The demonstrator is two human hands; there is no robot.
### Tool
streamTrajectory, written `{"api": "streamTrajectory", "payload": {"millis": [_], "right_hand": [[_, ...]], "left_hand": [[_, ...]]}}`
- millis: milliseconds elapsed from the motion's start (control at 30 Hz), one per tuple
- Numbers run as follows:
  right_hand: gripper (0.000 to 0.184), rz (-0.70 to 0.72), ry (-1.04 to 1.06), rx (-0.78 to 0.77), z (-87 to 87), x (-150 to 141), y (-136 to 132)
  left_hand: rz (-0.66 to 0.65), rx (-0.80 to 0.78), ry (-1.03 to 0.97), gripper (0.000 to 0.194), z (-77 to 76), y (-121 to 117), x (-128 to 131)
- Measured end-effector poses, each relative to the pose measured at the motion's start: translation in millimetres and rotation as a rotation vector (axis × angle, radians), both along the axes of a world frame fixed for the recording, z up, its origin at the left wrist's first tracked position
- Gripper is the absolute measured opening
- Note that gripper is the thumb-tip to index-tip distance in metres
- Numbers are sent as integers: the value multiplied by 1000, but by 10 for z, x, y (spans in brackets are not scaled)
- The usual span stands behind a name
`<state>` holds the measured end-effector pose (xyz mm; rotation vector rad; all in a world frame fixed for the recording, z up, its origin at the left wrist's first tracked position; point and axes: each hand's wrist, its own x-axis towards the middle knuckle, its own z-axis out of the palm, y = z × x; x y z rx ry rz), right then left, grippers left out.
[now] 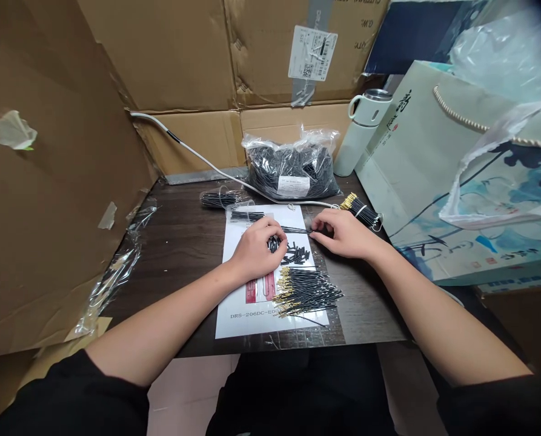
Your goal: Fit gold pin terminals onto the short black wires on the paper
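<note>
My right hand (345, 233) is closed in a pinch, thumb and forefinger meeting at the end of a few thin black wires (296, 229). These wires run leftward to behind the fingers of my left hand (262, 247). My left hand is curled, its thumb and fingertips together; what lies between them is too small to make out. Right beside it is a loose pile of short black tube pieces (301, 254). Closer to me lies a spread of black wires with gold-coloured ends (304, 290). All of this rests on a printed white sheet (234, 327).
A clear bag of black parts (292, 166) stands at the back, with a white cable (206, 160) passing before it. Bundled wires (361, 211) lie at right, and another bundle (222, 198) at left. A flask (360, 133) and paper bag (434, 181) stand right; cardboard surrounds the table.
</note>
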<state>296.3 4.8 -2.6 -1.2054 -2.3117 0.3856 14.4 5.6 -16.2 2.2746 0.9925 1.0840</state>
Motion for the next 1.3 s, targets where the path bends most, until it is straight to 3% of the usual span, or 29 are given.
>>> {"api": "streamTrajectory", "payload": {"millis": [433,567,667,800,900,1300], "right_hand": [[11,-107,-32,-6,-91,-74,30],[12,-102,-21,0,-24,-77,-7],[13,-51,47,-20,144,-100,-100],[11,200,84,-213,366,-163,-247],[9,332,23,-302,422,-198,-299],[11,344,-114,-362,395,-207,-287]], "left_hand": [[-29,24,13,9,-11,16,-4],[-71,43,15,8,-1,20,-4],[-114,68,29,10,4,21,-3],[-135,82,78,12,-7,26,-4],[-135,81,81,14,-26,34,-8],[-176,10,129,12,7,42,-19]]}}
